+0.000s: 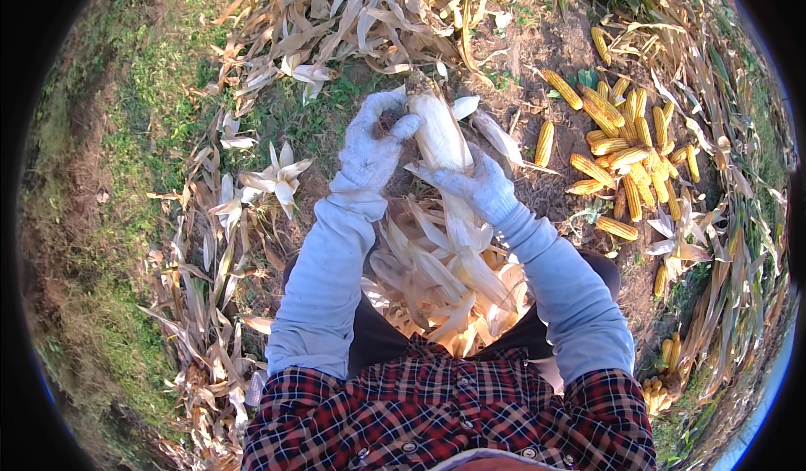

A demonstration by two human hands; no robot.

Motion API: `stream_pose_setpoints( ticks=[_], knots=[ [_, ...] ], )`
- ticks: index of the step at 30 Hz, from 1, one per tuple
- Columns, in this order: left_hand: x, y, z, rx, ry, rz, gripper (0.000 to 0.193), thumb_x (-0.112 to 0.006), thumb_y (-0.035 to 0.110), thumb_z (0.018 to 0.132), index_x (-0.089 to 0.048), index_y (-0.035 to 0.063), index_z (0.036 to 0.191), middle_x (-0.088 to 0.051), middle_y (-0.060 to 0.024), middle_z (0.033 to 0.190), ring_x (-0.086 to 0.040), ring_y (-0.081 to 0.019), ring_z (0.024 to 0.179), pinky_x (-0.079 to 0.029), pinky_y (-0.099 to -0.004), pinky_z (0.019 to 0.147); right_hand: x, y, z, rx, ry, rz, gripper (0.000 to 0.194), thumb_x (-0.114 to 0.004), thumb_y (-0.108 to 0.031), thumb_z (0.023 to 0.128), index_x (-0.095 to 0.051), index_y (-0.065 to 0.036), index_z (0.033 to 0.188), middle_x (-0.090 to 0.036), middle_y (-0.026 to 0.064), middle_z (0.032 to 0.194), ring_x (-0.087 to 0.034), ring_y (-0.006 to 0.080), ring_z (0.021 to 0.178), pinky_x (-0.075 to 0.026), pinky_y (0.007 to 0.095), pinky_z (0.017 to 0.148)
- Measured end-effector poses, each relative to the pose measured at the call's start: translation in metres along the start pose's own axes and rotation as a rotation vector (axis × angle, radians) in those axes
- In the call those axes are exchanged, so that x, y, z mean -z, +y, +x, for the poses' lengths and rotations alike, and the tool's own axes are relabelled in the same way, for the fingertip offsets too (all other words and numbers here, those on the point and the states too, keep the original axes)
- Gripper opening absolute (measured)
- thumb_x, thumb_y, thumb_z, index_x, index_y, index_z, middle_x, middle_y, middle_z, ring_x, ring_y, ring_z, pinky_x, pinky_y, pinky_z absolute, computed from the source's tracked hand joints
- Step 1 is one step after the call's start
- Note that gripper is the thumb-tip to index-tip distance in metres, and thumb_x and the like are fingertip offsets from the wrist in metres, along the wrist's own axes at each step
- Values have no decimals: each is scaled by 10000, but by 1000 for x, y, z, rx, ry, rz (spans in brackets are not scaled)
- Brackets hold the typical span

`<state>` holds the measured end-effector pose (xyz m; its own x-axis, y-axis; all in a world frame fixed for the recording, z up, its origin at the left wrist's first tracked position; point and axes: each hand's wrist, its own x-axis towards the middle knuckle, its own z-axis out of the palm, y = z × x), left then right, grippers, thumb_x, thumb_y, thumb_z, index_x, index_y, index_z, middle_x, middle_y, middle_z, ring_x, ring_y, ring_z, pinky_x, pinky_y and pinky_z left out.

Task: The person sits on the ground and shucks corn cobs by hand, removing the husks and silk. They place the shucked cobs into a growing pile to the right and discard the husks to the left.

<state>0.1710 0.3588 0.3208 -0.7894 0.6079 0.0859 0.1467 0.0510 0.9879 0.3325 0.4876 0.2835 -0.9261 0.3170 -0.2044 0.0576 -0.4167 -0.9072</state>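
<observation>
An ear of corn [439, 128] in pale, dry husk stands tilted in front of me, its tip pointing away. My right hand [482, 184], in a white knit glove, grips its lower half from the right. Long loosened husk leaves [472, 254] trail from the ear toward my lap. On the other side, my gloved left hand [373, 143] curls beside the tip, with its thumb against or very close to the husk. A tuft of brown corn silk [385, 124] shows inside its curled fingers. The kernels are mostly hidden by husk.
Bare yellow corn cobs [630, 156] lie heaped on the soil at right. Dry stalks and leaves [371, 17] pile up ahead, with more stalks [743, 232] along the right. Stripped husks [277, 178] lie at left, and discarded husks [415, 276] fill the space between my legs.
</observation>
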Motion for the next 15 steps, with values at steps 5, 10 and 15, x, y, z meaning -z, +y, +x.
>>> stream_pose_setpoints(
  ticks=[5, 10, 15],
  knots=[
    [7, 8, 4, -62, -115, 70, 168, -705, 115, 936, -646, 41, 1075, -622, 6, 950, -568, -87, 860, -485, -262, 785, 1, -1, -2, -34, 54, -9, 716, -795, -132, 870, -414, 53, 1448, -661, 129, 1211, -661, 169, 1020, -555, 305, 893],
    [10, 25, -16, 24, -659, 75, 138, -700, 118, 937, -634, 42, 1031, -605, 9, 940, -556, -74, 847, -476, -257, 781, 8, -6, 9, 61, 136, 157, 468, -735, -205, 935, -576, 20, 1312, -691, 89, 1135, -684, 157, 937, -572, 279, 806],
    [19, 15, -8, 252, -535, -429, 157, -695, 93, 932, -645, 47, 1074, -629, -1, 944, -584, -97, 832, -497, -261, 734, 10, -3, 7, 31, 22, 306, 431, -724, -179, 944, -571, -9, 1309, -684, 81, 1145, -673, 153, 985, -569, 282, 850]
  ],
)
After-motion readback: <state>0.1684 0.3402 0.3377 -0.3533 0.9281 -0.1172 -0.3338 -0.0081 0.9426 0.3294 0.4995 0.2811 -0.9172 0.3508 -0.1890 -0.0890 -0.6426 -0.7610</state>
